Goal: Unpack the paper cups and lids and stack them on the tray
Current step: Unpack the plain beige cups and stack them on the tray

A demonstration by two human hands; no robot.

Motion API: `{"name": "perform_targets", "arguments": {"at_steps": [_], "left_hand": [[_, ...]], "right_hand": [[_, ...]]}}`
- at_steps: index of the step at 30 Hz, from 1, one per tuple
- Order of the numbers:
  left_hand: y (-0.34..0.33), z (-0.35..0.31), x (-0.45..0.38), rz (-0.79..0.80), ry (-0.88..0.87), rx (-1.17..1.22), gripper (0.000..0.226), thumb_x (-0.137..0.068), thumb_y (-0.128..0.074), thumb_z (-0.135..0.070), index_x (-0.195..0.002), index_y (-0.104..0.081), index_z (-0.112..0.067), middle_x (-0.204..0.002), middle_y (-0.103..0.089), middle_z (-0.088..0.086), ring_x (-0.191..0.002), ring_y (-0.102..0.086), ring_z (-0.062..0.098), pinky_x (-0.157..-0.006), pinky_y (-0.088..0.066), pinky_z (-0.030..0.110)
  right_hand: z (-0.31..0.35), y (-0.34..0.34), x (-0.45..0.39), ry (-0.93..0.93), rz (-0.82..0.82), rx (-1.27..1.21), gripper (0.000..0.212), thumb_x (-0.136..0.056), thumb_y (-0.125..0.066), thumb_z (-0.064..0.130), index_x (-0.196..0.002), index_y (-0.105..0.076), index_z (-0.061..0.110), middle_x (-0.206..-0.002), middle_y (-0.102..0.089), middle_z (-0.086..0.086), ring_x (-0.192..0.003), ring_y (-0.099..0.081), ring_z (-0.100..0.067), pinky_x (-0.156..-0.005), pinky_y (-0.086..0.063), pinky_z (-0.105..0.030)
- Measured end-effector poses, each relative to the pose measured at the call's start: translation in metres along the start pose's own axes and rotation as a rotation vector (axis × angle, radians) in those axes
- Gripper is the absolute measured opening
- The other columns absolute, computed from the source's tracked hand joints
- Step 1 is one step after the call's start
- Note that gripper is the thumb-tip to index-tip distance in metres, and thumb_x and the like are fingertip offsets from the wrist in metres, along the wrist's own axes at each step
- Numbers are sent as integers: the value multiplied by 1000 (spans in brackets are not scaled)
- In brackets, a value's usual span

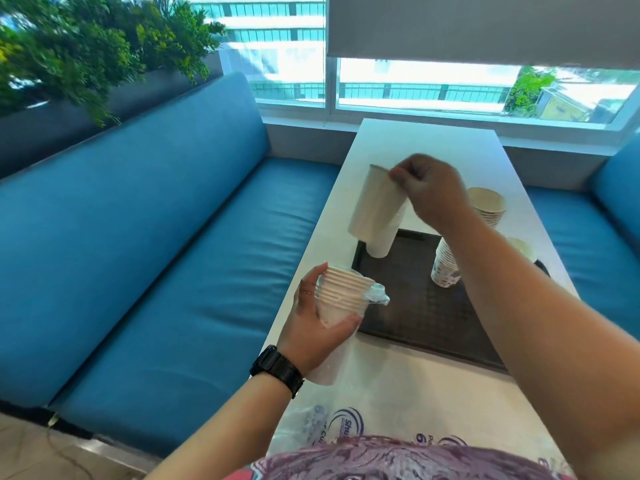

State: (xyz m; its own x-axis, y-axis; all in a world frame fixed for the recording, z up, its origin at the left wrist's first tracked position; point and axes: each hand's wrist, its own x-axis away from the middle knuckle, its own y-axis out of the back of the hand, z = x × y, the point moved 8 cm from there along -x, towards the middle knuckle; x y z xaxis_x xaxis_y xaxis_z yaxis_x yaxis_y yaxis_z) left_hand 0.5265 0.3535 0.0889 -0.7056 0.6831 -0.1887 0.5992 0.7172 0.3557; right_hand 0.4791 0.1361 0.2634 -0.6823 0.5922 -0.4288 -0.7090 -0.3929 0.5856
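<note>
My left hand (311,327) grips a short stack of white paper cups (341,294), still partly in clear plastic wrap, above the table's left edge. My right hand (429,187) pinches the rim of a tall stack of white cups (379,211) that hangs tilted over the far left corner of the dark tray (415,317). A patterned stack of cups (445,266) stands upside down on the tray. Another stack of cups (486,204) stands upright on the table beyond the tray.
The white table (426,140) runs toward a window, with blue benches (156,237) on both sides. Printed clear plastic packaging (381,420) lies on the near end of the table. One more cup (523,247) shows behind my right forearm.
</note>
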Motion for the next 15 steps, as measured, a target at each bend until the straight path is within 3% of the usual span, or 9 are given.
{"name": "perform_targets", "arguments": {"at_steps": [7,12,15], "left_hand": [[-1,5,-5,4,21,-4,90,-64,-74,-58,-132,-17,-67,-138,-47,-3,-115,-60,18,-95,-53,46],[-3,11,-10,-4,35,4,91,-65,-76,-54,-135,-19,-64,-137,-50,-1,-117,-60,19,-98,-51,47],[-2,15,-12,-21,52,25,92,-65,-78,-52,-136,-21,-61,-137,-51,1,-119,-59,19,-101,-49,47]], "right_hand": [[0,19,-64,64,-187,202,26,-96,-56,28,-106,-69,8,-105,-69,-11,-93,-62,-27,-75,-38,-25],[-20,-12,-72,65,-55,388,26,-97,-54,26,-104,-66,4,-106,-66,-18,-99,-59,-35,-82,-44,-35],[-39,-34,-62,26,31,416,26,-97,-53,24,-107,-66,4,-110,-66,-19,-103,-59,-37,-98,-43,-44]]}}
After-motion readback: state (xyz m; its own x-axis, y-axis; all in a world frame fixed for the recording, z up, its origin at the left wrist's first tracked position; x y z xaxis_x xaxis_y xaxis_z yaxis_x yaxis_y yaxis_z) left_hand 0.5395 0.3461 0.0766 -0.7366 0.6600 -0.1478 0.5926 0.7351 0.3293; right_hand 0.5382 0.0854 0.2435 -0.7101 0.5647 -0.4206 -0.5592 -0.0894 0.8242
